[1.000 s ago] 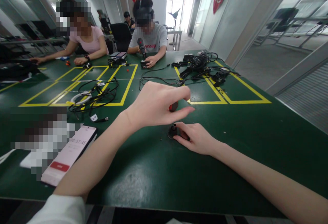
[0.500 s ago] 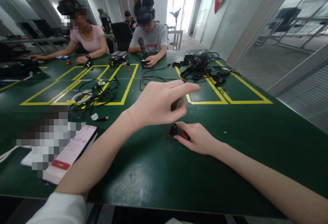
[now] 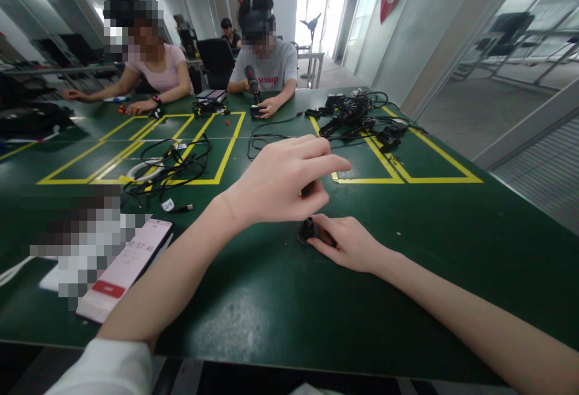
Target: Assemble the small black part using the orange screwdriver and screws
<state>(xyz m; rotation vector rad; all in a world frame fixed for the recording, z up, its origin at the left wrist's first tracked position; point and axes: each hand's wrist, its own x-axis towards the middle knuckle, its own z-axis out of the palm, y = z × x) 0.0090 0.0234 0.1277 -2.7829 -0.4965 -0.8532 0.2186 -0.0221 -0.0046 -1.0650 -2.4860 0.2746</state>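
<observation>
My right hand [image 3: 350, 244] rests low over the green table [image 3: 280, 316], thumb and forefinger closed on the edge of a small black part [image 3: 306, 230]. That part has a round, wide base and a hollow post pointing up. Just above and behind it hangs my left hand [image 3: 284, 181], back of the hand facing up. Its thumb and fingers are curled inward, with the forefinger reaching out to the right. Something dark shows in the gap of the curl, too hidden to name.
A phone [image 3: 126, 262] lies at the left beside pixelated items. Black cables [image 3: 181, 166] with a white tag spread beyond it; a bigger cable heap [image 3: 353, 111] sits at the back right. Yellow tape [image 3: 371, 181] marks the table. Across it, one person holds a power screwdriver [image 3: 252, 80]; another sits left.
My left hand's forefinger has dipped slightly lower. My right hand and the black part stay put. Across the table, the person at left has shifted both hands.
</observation>
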